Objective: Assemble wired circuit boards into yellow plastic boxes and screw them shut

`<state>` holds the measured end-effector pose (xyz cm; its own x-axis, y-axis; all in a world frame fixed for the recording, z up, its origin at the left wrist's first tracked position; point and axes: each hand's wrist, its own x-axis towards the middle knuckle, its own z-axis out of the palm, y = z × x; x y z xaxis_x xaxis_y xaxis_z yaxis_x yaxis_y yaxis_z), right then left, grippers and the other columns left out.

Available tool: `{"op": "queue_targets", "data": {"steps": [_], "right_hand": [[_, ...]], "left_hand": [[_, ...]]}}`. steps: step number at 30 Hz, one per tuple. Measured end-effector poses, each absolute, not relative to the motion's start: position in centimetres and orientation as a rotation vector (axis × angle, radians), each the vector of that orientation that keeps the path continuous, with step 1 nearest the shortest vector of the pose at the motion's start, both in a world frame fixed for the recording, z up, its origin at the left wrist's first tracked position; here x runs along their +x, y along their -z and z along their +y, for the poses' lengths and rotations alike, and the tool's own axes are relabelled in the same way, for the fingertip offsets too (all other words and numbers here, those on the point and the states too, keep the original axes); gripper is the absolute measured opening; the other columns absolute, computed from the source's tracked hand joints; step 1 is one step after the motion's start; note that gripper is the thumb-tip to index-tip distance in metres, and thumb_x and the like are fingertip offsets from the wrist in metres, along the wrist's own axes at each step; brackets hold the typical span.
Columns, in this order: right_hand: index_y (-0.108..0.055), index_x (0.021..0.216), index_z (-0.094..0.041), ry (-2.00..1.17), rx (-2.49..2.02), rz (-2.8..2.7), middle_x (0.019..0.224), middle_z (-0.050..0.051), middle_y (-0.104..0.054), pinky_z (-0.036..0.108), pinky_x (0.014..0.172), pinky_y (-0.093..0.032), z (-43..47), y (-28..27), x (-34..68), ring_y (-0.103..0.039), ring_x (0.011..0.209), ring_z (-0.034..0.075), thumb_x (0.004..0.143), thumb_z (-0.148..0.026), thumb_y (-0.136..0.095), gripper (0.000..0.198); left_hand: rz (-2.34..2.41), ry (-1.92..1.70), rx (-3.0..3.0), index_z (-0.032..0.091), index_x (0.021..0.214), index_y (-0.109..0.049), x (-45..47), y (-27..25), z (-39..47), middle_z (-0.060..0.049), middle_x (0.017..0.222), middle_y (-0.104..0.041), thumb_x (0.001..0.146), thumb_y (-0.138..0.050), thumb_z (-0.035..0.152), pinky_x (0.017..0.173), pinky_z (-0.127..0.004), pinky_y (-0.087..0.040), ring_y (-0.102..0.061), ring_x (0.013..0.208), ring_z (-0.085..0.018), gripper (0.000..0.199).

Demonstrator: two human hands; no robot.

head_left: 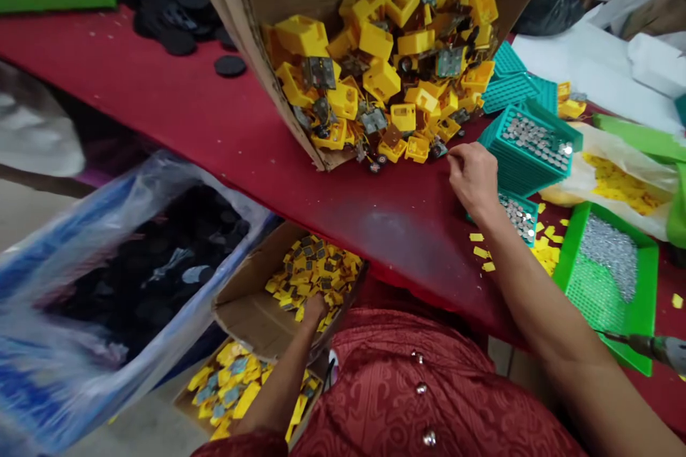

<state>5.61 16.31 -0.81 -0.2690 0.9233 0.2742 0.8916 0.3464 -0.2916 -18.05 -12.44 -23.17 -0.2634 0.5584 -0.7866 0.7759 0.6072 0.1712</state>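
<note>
My right hand (474, 175) is over the red-covered table, its fingers curled together. Its fingertips are near the front edge of a heap of yellow plastic housings (381, 78) with wires and dark parts, and anything between them is too small to make out. The heap lies in a large cardboard box (289, 114) tipped on its side. My left hand (315, 308) reaches down into a lower cardboard box (251, 300) and touches small yellow-and-grey pieces (316, 268). The fingers of that hand are hidden.
Stacked teal trays (528, 150) of small silvery discs stand right of my right hand. Beyond are a green basket (651, 300) of metal bits and a power screwdriver (667, 351). Black discs (176, 39) lie back left. A plastic-lined blue bin (32, 364) holds dark parts.
</note>
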Motion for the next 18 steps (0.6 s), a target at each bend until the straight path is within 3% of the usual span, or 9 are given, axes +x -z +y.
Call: {"op": "queue_targets", "data": {"steps": [6,11,13,14,18], "right_hand": [[-0.075,0.123,-0.009,-0.112,-1.690,-2.261,0.125,0.023,-0.073,0.050,0.108,-0.053,16.9,0.6,3.7,-0.066,0.120,0.035,0.098,-0.015,-0.056,0.032],[-0.064,0.140,-0.003,-0.192,-1.779,-2.317,0.136,0.029,-0.066,0.056,0.113,-0.048,17.6,1.3,2.5,-0.062,0.128,0.040,0.093,-0.012,-0.065,0.048],[-0.066,0.139,-0.005,-0.233,-1.788,-2.301,0.135,0.029,-0.067,0.056,0.112,-0.049,17.9,1.4,2.4,-0.063,0.126,0.039,0.092,-0.011,-0.065,0.047],[-0.067,0.136,-0.005,-0.250,-1.785,-2.289,0.133,0.028,-0.068,0.055,0.112,-0.049,18.0,1.3,2.4,-0.064,0.124,0.037,0.092,-0.011,-0.065,0.045],[-0.075,0.124,-0.006,-0.342,-1.746,-2.254,0.126,0.025,-0.072,0.048,0.108,-0.052,17.5,0.2,2.8,-0.067,0.118,0.033,0.092,-0.010,-0.061,0.035]], "left_hand": [[2.021,0.078,0.748,0.019,0.142,-0.066,-19.3,22.8,-11.8,-0.012,0.142,-0.069,0.104,-0.075,0.041,0.102,-0.049,-0.064,-0.072,0.124,-0.029,0.045],[2.197,-0.448,0.643,0.017,0.138,-0.067,-21.4,17.3,-9.5,-0.012,0.135,-0.072,0.107,-0.070,0.038,0.099,-0.048,-0.065,-0.075,0.116,-0.026,0.039],[2.226,-0.703,0.672,0.013,0.136,-0.064,-21.6,14.2,-8.6,-0.016,0.130,-0.076,0.112,-0.044,0.025,0.099,-0.038,-0.065,-0.077,0.114,-0.023,0.033],[2.219,-0.828,0.704,0.013,0.136,-0.063,-21.5,12.5,-8.0,-0.015,0.129,-0.078,0.111,-0.041,0.026,0.098,-0.035,-0.064,-0.078,0.113,-0.021,0.035],[2.134,-1.227,0.846,0.017,0.117,-0.066,-19.9,6.8,-5.6,-0.009,0.106,-0.082,0.100,-0.052,0.039,0.085,-0.028,-0.065,-0.080,0.095,-0.018,0.031]]}}
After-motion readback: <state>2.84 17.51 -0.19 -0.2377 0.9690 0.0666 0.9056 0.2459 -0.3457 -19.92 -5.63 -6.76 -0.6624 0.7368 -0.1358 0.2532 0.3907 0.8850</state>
